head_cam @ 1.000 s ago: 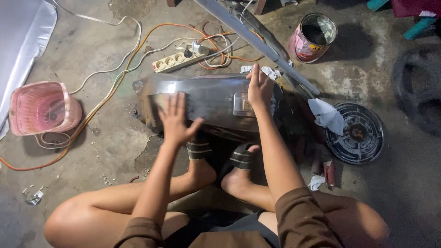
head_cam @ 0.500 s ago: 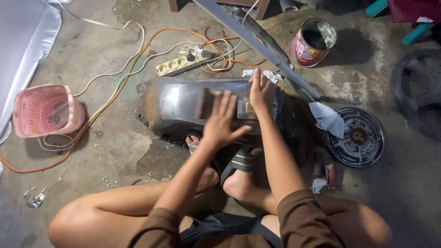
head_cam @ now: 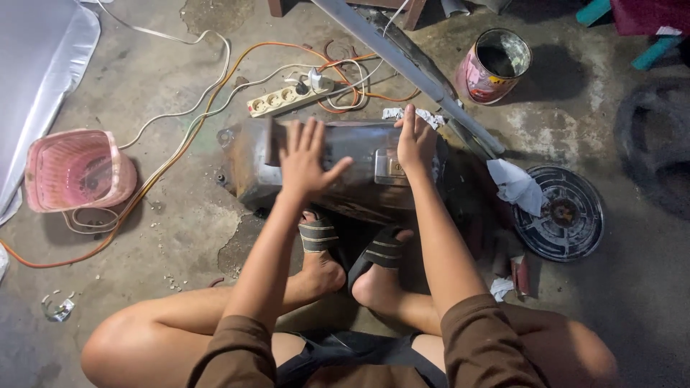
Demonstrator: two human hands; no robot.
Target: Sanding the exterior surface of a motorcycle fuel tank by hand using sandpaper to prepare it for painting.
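A bare metal fuel tank [head_cam: 345, 169] lies on the concrete floor [head_cam: 165, 237] in front of the person's sandalled feet. The left hand [head_cam: 305, 159] presses on it with fingers spread; the right hand [head_cam: 415, 140] lies flat on top, fingers together. A power strip [head_cam: 287, 97] and a paint can [head_cam: 494, 66] sit just beyond.

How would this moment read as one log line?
left hand: flat on metal tank | right hand: pressing tank's far end | power strip: beyond tank

one metal tank [head_cam: 359, 169], one pink basket [head_cam: 75, 170], one paint can [head_cam: 492, 66], one power strip [head_cam: 287, 98]
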